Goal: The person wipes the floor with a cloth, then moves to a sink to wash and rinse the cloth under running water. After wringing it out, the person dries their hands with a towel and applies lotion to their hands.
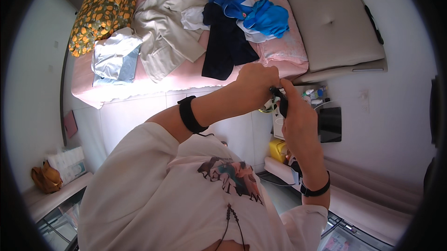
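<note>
In front of my chest, my two hands meet near the bed's front edge. My right hand [297, 113] is closed round a small curved black object [281, 102], whose kind I cannot make out. My left hand [257, 85] is curled into a fist against the top of my right hand, its fingertips turned away, so whatever it holds is hidden. Behind my hands, black trousers [226, 48] hang toward the front edge of the pink bed [86, 83]. Beside them lie a beige garment [160, 37] and a bunched blue garment [266, 17].
A patterned pillow [104, 11] and a silvery plastic package [116, 55] are on the bed's left end. The padded headboard [330, 23] stands at the right. Below it are a cluttered bedside table [278, 125] and a yellow container [278, 150]. A brown bag [46, 178] sits lower left.
</note>
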{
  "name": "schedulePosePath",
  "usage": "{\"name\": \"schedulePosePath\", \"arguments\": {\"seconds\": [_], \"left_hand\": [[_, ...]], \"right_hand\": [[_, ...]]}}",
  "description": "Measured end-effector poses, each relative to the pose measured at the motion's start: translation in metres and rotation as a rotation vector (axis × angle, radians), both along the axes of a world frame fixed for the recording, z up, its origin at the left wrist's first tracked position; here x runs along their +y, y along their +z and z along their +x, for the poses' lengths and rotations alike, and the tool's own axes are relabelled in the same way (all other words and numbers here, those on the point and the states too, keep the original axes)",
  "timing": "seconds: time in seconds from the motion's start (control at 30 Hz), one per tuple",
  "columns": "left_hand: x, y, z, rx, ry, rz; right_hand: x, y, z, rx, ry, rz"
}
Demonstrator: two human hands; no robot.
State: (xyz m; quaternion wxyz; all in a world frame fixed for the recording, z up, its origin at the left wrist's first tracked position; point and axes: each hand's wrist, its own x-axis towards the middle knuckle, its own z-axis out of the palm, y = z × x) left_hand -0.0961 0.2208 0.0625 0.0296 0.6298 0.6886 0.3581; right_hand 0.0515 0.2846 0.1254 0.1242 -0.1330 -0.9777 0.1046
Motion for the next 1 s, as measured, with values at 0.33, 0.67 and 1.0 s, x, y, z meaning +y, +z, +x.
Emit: {"name": "schedulePosePath", "arguments": {"seconds": [0.33, 0.67, 1.0], "left_hand": [[0.004, 0.0, 0.008, 0.03, 0.012, -0.063], [0.006, -0.007, 0.011, -0.014, -0.045, 0.083], [0.01, -0.001, 0.01, -0.053, -0.027, -0.068]], "right_hand": [[0.009, 0.006, -0.001, 0.117, 0.088, 0.361], [0.012, 0.005, 0.004, 0.057, 0.066, 0.307], [0.015, 0.009, 0.001, 0.013, 0.077, 0.329]]}}
